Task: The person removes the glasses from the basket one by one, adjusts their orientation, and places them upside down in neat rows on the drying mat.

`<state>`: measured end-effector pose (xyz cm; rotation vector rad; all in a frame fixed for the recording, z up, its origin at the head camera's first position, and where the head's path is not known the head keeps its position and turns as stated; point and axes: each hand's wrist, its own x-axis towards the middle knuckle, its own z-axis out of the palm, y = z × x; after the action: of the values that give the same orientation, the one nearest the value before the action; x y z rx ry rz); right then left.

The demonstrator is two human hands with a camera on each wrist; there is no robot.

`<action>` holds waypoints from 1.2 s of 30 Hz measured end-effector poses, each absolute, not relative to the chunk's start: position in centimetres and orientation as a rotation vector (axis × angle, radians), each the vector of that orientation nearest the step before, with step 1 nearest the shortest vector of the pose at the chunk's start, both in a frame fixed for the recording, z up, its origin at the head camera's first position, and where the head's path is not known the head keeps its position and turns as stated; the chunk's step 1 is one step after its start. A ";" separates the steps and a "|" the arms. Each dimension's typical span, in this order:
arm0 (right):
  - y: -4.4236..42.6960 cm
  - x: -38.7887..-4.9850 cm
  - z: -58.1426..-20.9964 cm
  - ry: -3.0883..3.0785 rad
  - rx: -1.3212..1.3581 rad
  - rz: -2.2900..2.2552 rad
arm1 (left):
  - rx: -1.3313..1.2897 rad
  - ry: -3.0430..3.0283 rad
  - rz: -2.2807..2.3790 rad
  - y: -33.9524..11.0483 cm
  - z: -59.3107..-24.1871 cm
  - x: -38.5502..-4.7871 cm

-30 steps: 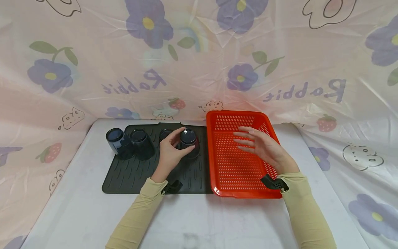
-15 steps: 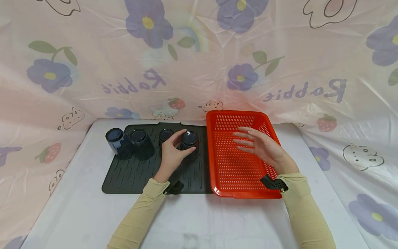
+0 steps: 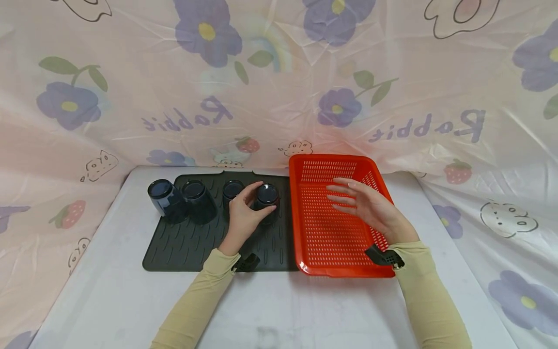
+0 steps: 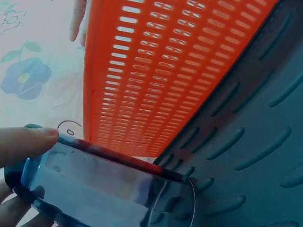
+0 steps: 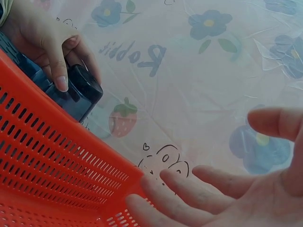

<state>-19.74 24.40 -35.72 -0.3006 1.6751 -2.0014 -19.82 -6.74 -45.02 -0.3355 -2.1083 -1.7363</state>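
My left hand (image 3: 243,218) grips a dark, see-through glass (image 3: 268,195) that is upside down on the black ribbed mat (image 3: 174,247). In the left wrist view the thumb lies along one side of this glass (image 4: 104,175), near its base, with fingers round the other side. Just left of the hand is another dark glass (image 3: 233,188), partly hidden by it. My right hand (image 3: 370,208) hovers over the red basket (image 3: 301,264), fingers spread and holding nothing; the right wrist view shows the same hand (image 5: 227,194) beside the basket's wall.
Two more dark glasses lean at the mat's left side: one glass (image 3: 199,203) on the mat, the outer glass (image 3: 169,201) by the mat's edge. The basket stands against the mat's right edge on a white table (image 3: 270,310). A patterned curtain (image 3: 279,97) hangs behind.
My left hand and the glass it grips have shifted slightly to the right, showing more of the glass behind the hand. My right hand has stayed in place.
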 end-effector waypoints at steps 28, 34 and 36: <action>24.5 -19.6 -36.3 1.659 -0.310 -2.004 | -0.315 -2.389 -1.434 -6.6 -45.1 -20.3; 24.5 -19.5 -36.2 1.663 -0.306 -2.012 | -0.315 -2.447 -1.362 -6.5 -44.8 -20.1; 24.6 -19.5 -36.2 1.664 -0.305 -2.016 | -0.325 -2.477 -1.334 -6.5 -44.6 -20.0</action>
<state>-19.46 24.58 -36.18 -0.3050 1.6638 -2.0157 -20.02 -6.48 -44.62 -0.3249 -2.4767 -1.3339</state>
